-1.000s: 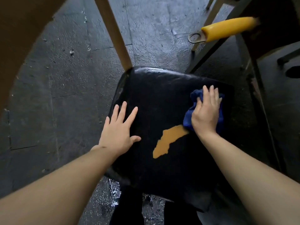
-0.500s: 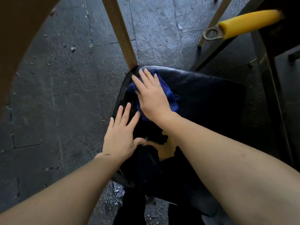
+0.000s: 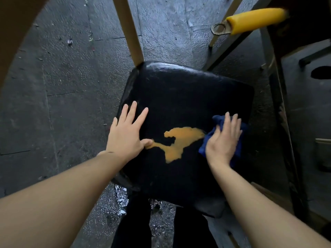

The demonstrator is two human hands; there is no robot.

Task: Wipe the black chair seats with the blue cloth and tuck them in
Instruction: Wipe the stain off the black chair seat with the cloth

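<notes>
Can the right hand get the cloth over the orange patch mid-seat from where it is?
Probably yes. The right hand presses the blue cloth beside the orange patch; only bare seat between.

You are standing in what looks like a plain eating place or canteen. Rough dark floor slabs (image 3: 68, 83) are lying damp underfoot, a worn black chair seat (image 3: 188, 97) is showing an orange torn patch (image 3: 179, 140), and metal furniture legs (image 3: 231, 45) are crowding close around it.
</notes>
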